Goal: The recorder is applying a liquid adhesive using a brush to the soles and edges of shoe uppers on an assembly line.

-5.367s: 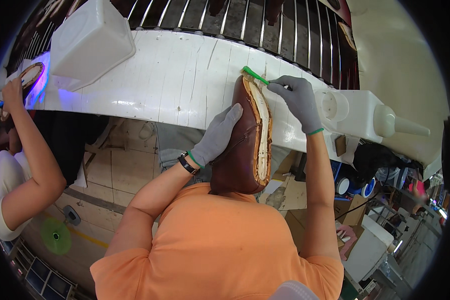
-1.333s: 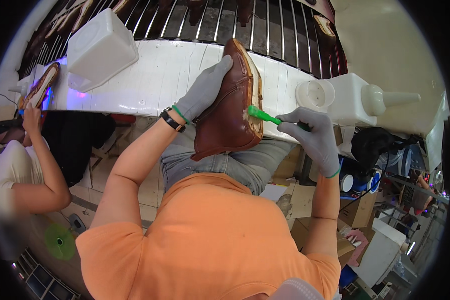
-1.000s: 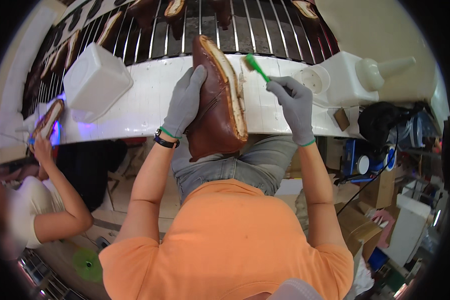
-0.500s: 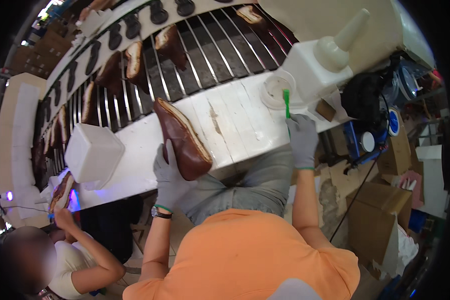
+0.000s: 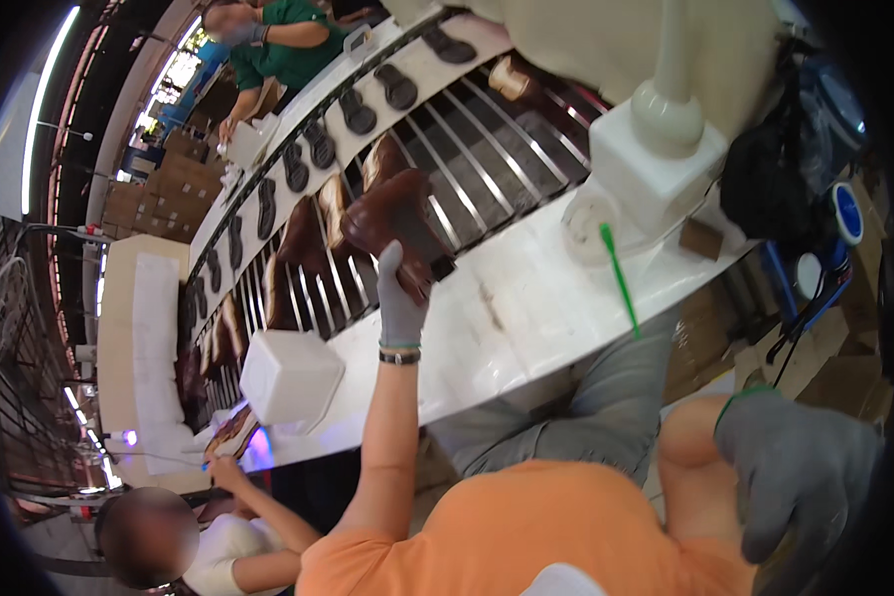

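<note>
My left hand [image 5: 403, 308], in a grey glove, grips a brown leather boot upper [image 5: 392, 214] and holds it over the near edge of the metal-rod rack [image 5: 472, 174]. Other boot uppers stand just behind it, partly hidden. My right hand [image 5: 800, 467], also gloved, is raised close to my right shoulder, away from the bench. Its fingers hang loosely bent, and I see nothing in them. A green brush [image 5: 621, 283] leans in a small round white pot [image 5: 588, 226], its handle jutting over the bench edge.
A large white squeeze bottle [image 5: 656, 149] stands beside the pot. On the left of the white bench [image 5: 477, 318] is a white box-shaped container [image 5: 290, 377]. Dark soles [image 5: 358, 111] line the far side. One person [image 5: 258, 556] works at left, another [image 5: 288, 50] across.
The boot upper has moved from the bench's near edge forward to the rack in my left hand. My right hand has let go of the green brush and come back toward my shoulder.
</note>
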